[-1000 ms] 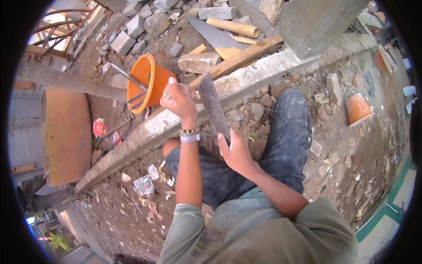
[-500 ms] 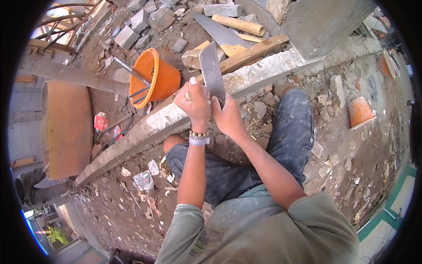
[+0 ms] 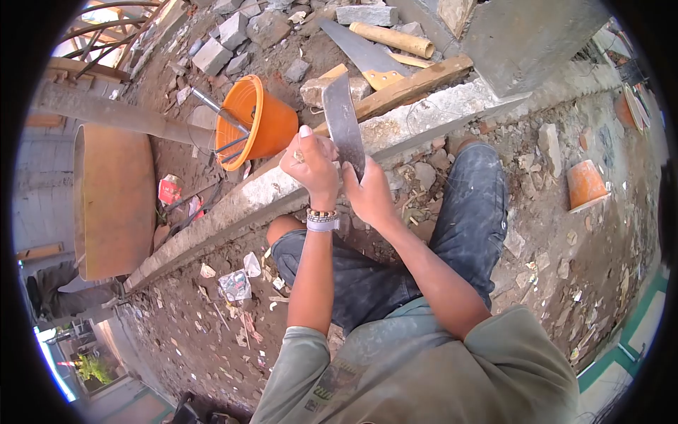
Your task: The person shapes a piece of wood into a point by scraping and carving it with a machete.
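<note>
My right hand (image 3: pixel 369 192) is closed around the lower end of a broad dark metal blade (image 3: pixel 342 116), whose wide end points up and away from me. Just left of it is my left hand (image 3: pixel 311 164), fingers curled and thumb raised, with a small pale thing showing in the grip that is too small to name. The blade passes close beside the left fingers; whether they touch is unclear. An orange bucket (image 3: pixel 275 126) lies tilted beyond my left hand, with metal rods (image 3: pixel 219 111) sticking out of its mouth.
A concrete beam (image 3: pixel 244 201) crosses in front of my knees. Beyond it lie a handsaw (image 3: pixel 362 53), a wooden plank (image 3: pixel 417 86), a bamboo piece (image 3: pixel 393 39) and broken blocks (image 3: pixel 212 56). An orange pot (image 3: pixel 586 184) stands right; a curved brown sheet (image 3: pixel 116 201) stands left.
Both hands have come closer together over the last second. The blade has shifted and turned more upright, still in my right hand. The view has moved slightly.
</note>
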Available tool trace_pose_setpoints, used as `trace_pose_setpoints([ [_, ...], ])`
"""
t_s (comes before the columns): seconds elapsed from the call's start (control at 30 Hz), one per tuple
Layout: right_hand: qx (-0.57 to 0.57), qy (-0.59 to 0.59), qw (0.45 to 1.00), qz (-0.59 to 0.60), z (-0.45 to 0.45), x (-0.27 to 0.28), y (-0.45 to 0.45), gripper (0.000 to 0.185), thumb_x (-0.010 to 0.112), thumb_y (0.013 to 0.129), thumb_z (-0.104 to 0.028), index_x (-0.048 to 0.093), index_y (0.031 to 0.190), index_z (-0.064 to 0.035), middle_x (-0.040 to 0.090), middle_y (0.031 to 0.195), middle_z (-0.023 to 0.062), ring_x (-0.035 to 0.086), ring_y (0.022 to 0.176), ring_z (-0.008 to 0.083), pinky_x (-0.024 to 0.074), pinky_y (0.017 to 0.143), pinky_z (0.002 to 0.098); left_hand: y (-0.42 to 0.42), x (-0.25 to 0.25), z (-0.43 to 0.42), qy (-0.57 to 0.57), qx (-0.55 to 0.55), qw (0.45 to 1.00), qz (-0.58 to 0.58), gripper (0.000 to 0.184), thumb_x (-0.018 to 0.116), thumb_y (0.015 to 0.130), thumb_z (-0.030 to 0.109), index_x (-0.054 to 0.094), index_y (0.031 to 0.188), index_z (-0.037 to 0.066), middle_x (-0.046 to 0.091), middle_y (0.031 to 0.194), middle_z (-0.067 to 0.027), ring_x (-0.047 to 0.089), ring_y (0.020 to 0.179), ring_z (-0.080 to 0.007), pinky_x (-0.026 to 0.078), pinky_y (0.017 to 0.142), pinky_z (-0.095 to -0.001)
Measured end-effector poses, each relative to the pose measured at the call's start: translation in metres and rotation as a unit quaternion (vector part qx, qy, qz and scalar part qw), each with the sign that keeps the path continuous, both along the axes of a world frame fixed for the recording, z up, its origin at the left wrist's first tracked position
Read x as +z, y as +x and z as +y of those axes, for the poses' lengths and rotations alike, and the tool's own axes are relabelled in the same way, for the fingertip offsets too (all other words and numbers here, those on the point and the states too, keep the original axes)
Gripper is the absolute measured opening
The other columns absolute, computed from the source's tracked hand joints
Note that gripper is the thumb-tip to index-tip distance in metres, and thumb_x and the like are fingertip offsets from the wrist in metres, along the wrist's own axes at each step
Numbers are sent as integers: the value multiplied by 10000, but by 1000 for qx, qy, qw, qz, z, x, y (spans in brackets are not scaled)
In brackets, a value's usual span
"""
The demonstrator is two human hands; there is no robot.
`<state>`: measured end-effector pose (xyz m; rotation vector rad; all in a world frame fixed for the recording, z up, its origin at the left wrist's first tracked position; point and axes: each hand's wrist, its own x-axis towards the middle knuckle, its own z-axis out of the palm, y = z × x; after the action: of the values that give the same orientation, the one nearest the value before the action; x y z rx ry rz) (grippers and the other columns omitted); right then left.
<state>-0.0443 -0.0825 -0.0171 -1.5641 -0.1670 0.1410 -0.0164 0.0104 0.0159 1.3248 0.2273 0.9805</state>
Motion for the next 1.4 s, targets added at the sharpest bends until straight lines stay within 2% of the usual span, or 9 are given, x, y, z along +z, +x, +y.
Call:
trace_pose_setpoints([
  [0.1,45,-26,994,92,-8,3,-13,252,578,970,-180,581,1029,66,650,736,217,654,654,339,490,639,447,6,3,0,-16,17,1000,3,471,522,1032,216,403,603,63,412,479,-12,379,389,-99,315,386,-278],
  [0.13,61,-21,989,130,-17,10,-33,225,529,1003,-181,564,1021,41,609,658,123,605,555,225,464,547,383,8,3,3,-23,6,1000,-6,468,523,1032,217,405,606,64,410,478,-11,378,386,-99,310,385,-278],
  [0.2,95,108,972,184,-31,13,-67,209,503,1027,-215,526,1012,-8,546,615,37,519,461,129,396,433,309,10,3,12,-41,-14,999,-17,463,525,1033,218,407,611,65,407,476,-10,374,382,-98,300,383,-278],
  [0.3,147,98,936,304,-50,23,-61,207,507,1034,-245,491,1009,-40,501,607,-1,432,410,78,323,357,271,9,1,15,-60,-2,998,-11,463,525,1035,219,382,616,82,384,483,1,357,396,-94,295,393,-281],
  [0.4,159,240,869,402,-52,31,-53,214,518,1031,-247,482,970,-45,507,610,3,387,381,67,304,325,276,15,5,22,-74,3,997,-16,460,519,1037,221,368,622,91,361,490,9,347,406,-96,291,402,-280],
  [0.53,64,75,976,193,-47,19,-67,202,549,1015,-216,522,983,-18,552,628,12,503,484,93,410,464,282,10,3,21,-79,4,997,-15,469,518,1037,220,361,615,91,357,490,6,344,404,-100,286,398,-279],
  [0.77,69,20,984,164,-54,3,-68,212,583,988,-203,571,958,6,603,633,60,591,552,143,462,543,340,11,6,11,-56,1,998,5,478,524,1023,233,338,599,113,363,482,-14,350,401,-125,312,407,-296],
  [0.97,63,-37,996,54,-55,-8,-62,208,580,999,-201,559,975,4,590,635,30,568,535,126,454,524,322,11,5,13,-56,-2,998,7,481,532,1023,241,341,602,109,366,486,-13,353,404,-124,310,407,-293],
  [1.4,57,-61,995,50,-57,-10,-67,219,582,998,-218,572,986,0,593,636,44,569,551,143,458,538,339,12,-1,17,-71,-27,997,-25,458,561,1021,225,403,620,69,390,502,6,364,402,-94,301,382,-279],
])
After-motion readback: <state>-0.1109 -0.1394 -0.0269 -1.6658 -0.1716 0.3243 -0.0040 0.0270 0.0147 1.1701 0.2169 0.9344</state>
